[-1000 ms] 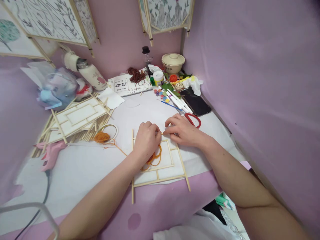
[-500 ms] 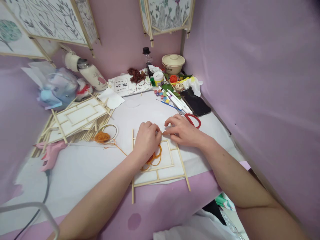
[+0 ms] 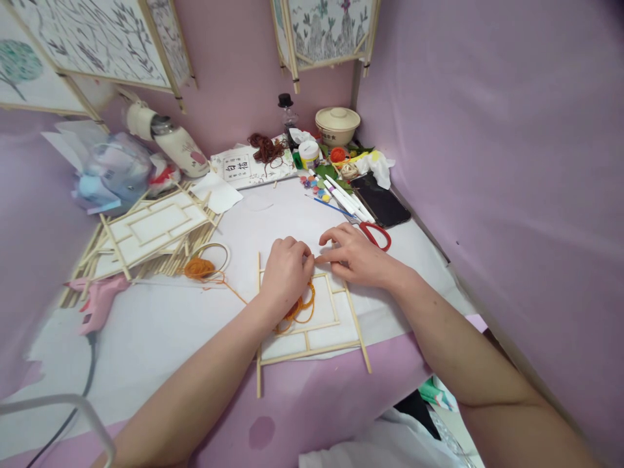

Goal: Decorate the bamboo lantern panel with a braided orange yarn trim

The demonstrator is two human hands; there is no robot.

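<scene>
A small wooden lattice frame (image 3: 316, 338) backed with white paper lies flat on the table in front of me. My left hand (image 3: 285, 273) rests on its upper part, fingers curled into a pinch over orange cord (image 3: 299, 309) that loops across the frame. My right hand (image 3: 355, 255) lies just to the right, fingertips pinched against the left hand's at the frame's top edge. The cord trails left to an orange cord bundle (image 3: 198, 267).
A stack of wooden lattice frames (image 3: 146, 231) lies at the left, with a pink glue gun (image 3: 97, 302) in front. Red-handled scissors (image 3: 375, 234), pens (image 3: 344, 194), a black phone (image 3: 383, 201), paint pots and a lidded bowl (image 3: 337, 123) crowd the far right corner.
Almost nothing has moved; my right hand's fingertips have closed in slightly toward the left hand at the top edge of the frame.
</scene>
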